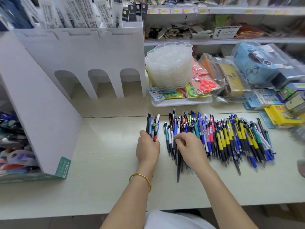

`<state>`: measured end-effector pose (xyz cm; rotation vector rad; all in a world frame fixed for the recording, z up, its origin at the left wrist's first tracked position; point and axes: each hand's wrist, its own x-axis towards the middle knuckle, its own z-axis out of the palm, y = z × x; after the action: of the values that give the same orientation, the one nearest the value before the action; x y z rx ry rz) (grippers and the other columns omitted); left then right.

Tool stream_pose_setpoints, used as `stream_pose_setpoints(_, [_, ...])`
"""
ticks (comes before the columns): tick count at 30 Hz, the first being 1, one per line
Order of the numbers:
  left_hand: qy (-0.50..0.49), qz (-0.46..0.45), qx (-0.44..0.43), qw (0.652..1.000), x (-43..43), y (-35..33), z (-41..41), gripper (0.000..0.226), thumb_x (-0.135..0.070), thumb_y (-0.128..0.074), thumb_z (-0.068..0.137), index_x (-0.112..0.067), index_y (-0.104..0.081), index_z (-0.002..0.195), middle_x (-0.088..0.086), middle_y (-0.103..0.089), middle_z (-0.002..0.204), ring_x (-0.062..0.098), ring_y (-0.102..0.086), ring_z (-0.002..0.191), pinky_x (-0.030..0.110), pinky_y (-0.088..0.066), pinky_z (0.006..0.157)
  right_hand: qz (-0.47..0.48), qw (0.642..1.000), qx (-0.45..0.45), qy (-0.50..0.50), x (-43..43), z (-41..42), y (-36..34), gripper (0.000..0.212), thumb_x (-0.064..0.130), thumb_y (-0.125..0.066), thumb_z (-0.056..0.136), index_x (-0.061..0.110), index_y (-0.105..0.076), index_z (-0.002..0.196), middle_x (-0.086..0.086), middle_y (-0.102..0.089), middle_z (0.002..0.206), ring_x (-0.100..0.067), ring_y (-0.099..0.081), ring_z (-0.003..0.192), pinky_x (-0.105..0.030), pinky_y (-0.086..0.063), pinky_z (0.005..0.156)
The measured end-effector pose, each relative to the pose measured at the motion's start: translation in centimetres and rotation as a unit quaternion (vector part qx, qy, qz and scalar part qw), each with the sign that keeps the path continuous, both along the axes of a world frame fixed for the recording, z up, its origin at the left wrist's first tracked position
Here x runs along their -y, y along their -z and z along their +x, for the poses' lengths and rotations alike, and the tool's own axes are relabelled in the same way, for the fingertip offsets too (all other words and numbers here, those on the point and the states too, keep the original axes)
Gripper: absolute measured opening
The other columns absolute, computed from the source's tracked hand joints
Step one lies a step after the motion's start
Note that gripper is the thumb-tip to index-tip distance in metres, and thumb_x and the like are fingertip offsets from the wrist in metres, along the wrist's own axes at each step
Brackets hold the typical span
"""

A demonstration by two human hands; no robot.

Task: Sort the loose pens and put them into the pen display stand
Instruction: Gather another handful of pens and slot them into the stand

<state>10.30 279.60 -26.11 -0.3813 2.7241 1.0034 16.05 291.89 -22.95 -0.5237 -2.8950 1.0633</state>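
A wide spread of loose pens (pixel 231 138), blue, yellow, pink, teal and black, lies across the pale table. My left hand (pixel 147 148) grips a small bundle of pens (pixel 152 125) that points away from me, just left of the spread. My right hand (pixel 189 146) hovers over the spread's left part, its fingers curled and pinching at a pen there (pixel 175 129). The white pen display stand (pixel 92 52) rises at the back left, with three arched openings low in its front.
A white tray (pixel 181 102) behind the pens carries stacked clear lids and packaged scissors. Wrapped stationery boxes (pixel 264 68) crowd the back right. A white side panel (pixel 38 104) of the stand slopes down at the left. Bare tabletop (pixel 107 146) lies left of my hands.
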Motion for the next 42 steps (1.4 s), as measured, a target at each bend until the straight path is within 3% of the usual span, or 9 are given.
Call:
stream_pose_setpoints(7, [0.017,-0.046,-0.001,0.999,0.4,-0.1,0.3,0.024,-0.013,-0.06,0.085,-0.011,-0.039,0.097,0.005,-0.058,0.093,0.024,-0.052,0.073,0.031,-0.039,0.055,-0.005,1.0,0.012,0.01,-0.1,0.9,0.0,0.022,0.019,-0.049,0.096,0.022,-0.066,0.11,0.005,-0.055,0.098,-0.015,-0.056,0.085,-0.035,-0.048,0.081])
stream_pose_setpoints(11, [-0.009,0.098,0.02,0.995,1.4,-1.2,0.9,0.026,-0.015,-0.064,0.081,-0.01,-0.044,0.096,0.002,-0.053,0.082,0.015,-0.049,0.064,0.026,-0.038,0.05,-0.046,0.999,-0.015,0.006,0.2,0.9,0.1,0.02,0.015,-0.051,0.095,0.019,-0.067,0.107,0.007,-0.059,0.096,-0.01,-0.055,0.087,-0.025,-0.045,0.079])
stream_pose_setpoints(14, [-0.083,0.289,-0.007,0.954,1.7,-3.4,0.6,0.024,-0.01,-0.067,0.078,-0.016,-0.047,0.09,0.01,-0.062,0.092,0.023,-0.062,0.075,0.032,-0.054,0.062,-0.204,0.977,-0.044,0.053,1.7,0.9,-0.3,0.017,0.012,-0.052,0.095,0.018,-0.067,0.1,0.006,-0.063,0.086,-0.006,-0.056,0.073,-0.016,-0.044,0.067])
stream_pose_setpoints(19, [-0.11,0.455,-0.089,0.879,1.6,-8.6,-1.0,0.03,-0.008,-0.07,0.079,-0.018,-0.048,0.095,0.019,-0.067,0.1,0.027,-0.068,0.083,0.042,-0.059,0.076,-0.493,0.844,0.035,0.208,5.1,0.8,-0.4,0.028,0.025,-0.044,0.1,0.009,-0.062,0.114,-0.007,-0.063,0.1,-0.019,-0.061,0.087,-0.035,-0.054,0.074])
stream_pose_setpoints(23, [-0.069,0.478,-0.174,0.858,1.0,-11.4,-0.6,0.035,-0.007,-0.071,0.08,-0.022,-0.048,0.101,0.009,-0.065,0.098,0.017,-0.067,0.085,0.024,-0.056,0.07,-0.759,0.596,0.021,0.263,7.2,0.2,-2.5,0.046,0.041,-0.039,0.101,0.004,-0.063,0.111,-0.018,-0.065,0.108,-0.033,-0.063,0.105,-0.048,-0.054,0.079])
stream_pose_setpoints(26, [-0.026,0.472,-0.222,0.853,0.5,-12.3,0.4,0.044,-0.004,-0.073,0.08,-0.032,-0.047,0.1,-0.005,-0.062,0.092,0.002,-0.065,0.077,0.016,-0.053,0.069,-0.822,0.498,-0.038,0.275,7.3,-1.2,-4.5,0.049,0.043,-0.04,0.099,0.002,-0.065,0.107,-0.021,-0.07,0.091,-0.032,-0.065,0.092,-0.043,-0.053,0.076])
stream_pose_setpoints(32, [0.052,0.484,-0.278,0.828,0.4,-13.6,0.7,0.056,0.009,-0.071,0.077,-0.028,-0.045,0.11,-0.007,-0.063,0.099,0.005,-0.067,0.093,0.019,-0.053,0.078,-0.843,0.492,-0.064,0.206,6.6,-3.3,-6.6,0.053,0.046,-0.038,0.098,0.003,-0.064,0.114,-0.02,-0.07,0.103,-0.03,-0.064,0.103,-0.038,-0.041,0.105])
stream_pose_setpoints(38, [0.104,0.455,-0.285,0.837,0.3,-14.2,0.7,0.068,0.015,-0.07,0.074,-0.032,-0.04,0.114,-0.011,-0.06,0.107,0.002,-0.064,0.102,0.017,-0.052,0.082,-0.841,0.511,-0.074,0.16,6.3,-3.7,-7.9,0.054,0.049,-0.044,0.095,0.005,-0.065,0.119,-0.015,-0.07,0.109,-0.025,-0.069,0.098,-0.033,-0.053,0.091])
stream_pose_setpoints(42, [0.114,0.439,-0.278,0.847,0.1,-14.1,0.8,0.063,0.014,-0.071,0.073,-0.017,-0.041,0.119,-0.01,-0.058,0.101,-0.007,-0.063,0.094,0.01,-0.05,0.076,-0.837,0.523,-0.074,0.145,5.8,-3.9,-8.3,0.061,0.057,-0.046,0.091,0.006,-0.069,0.114,-0.014,-0.069,0.114,-0.027,-0.066,0.107,-0.037,-0.046,0.101])
